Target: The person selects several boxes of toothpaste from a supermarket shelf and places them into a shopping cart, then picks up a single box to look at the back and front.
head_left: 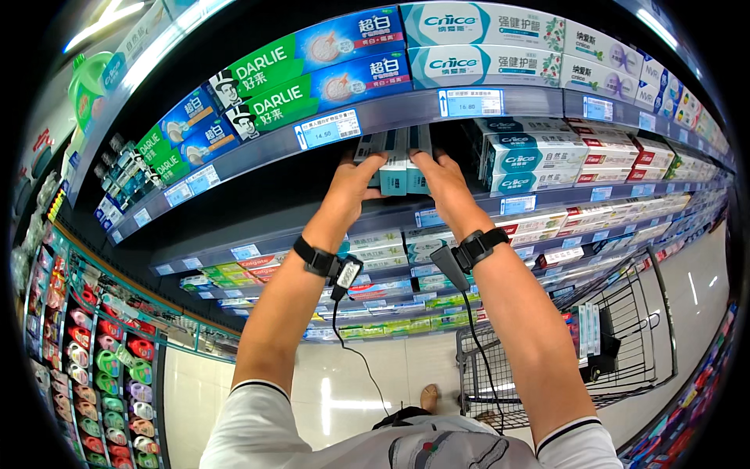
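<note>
Both hands reach onto the second shelf and press a bunch of toothpaste boxes from either side, their teal ends facing me. My left hand has its thumb over the top of the bunch and its fingers along the left side. On the other side, my right hand lays its thumb on the top edge, its fingers mostly hidden. To the right of them stand stacked Cnice toothpaste boxes. A dark gap in the shelf opens to the left of my hands.
Above hangs a shelf edge with price tags, bearing Darlie boxes and Cnice boxes. A shopping cart with several boxes stands at lower right. Laundry detergent bottles fill racks at lower left. Cables hang from both wrist straps.
</note>
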Tool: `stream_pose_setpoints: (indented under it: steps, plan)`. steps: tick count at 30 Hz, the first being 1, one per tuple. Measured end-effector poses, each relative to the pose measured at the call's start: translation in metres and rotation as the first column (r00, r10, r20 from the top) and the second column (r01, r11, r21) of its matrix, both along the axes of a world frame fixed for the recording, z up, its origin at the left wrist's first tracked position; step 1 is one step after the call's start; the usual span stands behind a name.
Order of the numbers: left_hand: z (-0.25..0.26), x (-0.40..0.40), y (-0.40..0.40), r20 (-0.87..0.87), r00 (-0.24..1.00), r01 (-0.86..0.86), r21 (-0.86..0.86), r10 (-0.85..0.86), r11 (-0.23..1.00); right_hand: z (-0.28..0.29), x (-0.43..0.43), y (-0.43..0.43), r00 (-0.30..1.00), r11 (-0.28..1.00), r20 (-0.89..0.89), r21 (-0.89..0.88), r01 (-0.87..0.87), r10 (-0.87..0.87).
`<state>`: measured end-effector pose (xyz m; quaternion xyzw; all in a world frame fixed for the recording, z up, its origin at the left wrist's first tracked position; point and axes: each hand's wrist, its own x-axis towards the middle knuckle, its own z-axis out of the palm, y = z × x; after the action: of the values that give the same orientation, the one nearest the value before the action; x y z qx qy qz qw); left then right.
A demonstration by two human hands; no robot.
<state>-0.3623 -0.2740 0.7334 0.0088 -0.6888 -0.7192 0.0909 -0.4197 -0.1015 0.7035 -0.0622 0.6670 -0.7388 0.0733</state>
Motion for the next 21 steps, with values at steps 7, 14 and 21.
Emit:
stream_pose_setpoints:
  steps: [7, 14, 21]
  plan:
    - [-0.017, 0.074, 0.058, -0.187, 0.964, -0.184, 0.028, 0.186, 0.982, 0.003, 0.072, 0.046, 0.952, 0.961, -0.297, -0.231, -0.152, 0.080]
    - [-0.079, 0.188, 0.153, -0.205, 0.967, -0.168, -0.057, 0.153, 0.984, -0.052, 0.193, 0.147, 0.888, 0.992, -0.453, -0.120, 0.025, -0.077]
    - [-0.122, 0.230, 0.269, 0.079, 0.979, 0.181, 0.098, -0.189, 0.979, -0.095, 0.278, 0.274, 0.967, 0.964, -0.079, -0.129, 0.232, -0.244]
